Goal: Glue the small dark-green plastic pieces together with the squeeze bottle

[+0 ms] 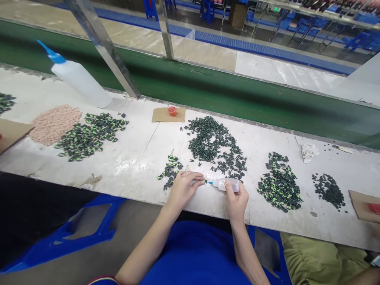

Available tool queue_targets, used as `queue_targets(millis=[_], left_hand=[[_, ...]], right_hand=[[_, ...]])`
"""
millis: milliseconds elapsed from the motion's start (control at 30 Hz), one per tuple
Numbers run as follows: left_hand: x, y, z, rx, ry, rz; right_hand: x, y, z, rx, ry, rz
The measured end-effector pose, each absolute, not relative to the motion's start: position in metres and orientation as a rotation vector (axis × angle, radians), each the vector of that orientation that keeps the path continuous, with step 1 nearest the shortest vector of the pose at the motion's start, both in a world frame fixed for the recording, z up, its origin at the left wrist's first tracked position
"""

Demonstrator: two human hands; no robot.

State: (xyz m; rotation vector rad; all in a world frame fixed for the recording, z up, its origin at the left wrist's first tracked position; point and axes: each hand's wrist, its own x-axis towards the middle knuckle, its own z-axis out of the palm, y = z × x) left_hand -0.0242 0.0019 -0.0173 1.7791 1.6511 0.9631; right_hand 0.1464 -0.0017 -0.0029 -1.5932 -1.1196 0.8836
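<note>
My left hand [183, 190] is closed in a pinch on a tiny dark part with a green tip [203, 181], held just above the white bench top [130, 158]. My right hand [236, 200] is wrapped round a small clear squeeze bottle [227, 184] lying sideways, its blue nozzle touching the part's tip. A small heap of dark and green parts [170, 171] lies just left of my left hand. Behind both hands spreads a large heap of dark green parts [215, 144].
A big white squeeze bottle with a blue spout [77, 77] leans at the back left, near a pink heap [53, 124] and a green-black heap [89, 135]. More heaps [279, 184] lie right. A red cap [172, 111] sits on cardboard. A green conveyor [237, 99] runs behind.
</note>
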Motion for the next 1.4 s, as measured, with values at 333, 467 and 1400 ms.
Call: queue_targets(millis=[333,467,1400], left_hand=[[-0.026,0.004,-0.019,1.767,1.554,1.034],[-0.029,0.004,-0.016,1.829,1.532,1.008],[-0.011,-0.007,0.018,1.089,1.466,1.139]], right_hand=[[0.151,-0.004,-0.005,-1.396,-0.995,0.936],[0.148,-0.009,-0.011,-1.297,-1.141,0.986],[0.219,0.023,0.002,-1.686,-2.274,0.23]])
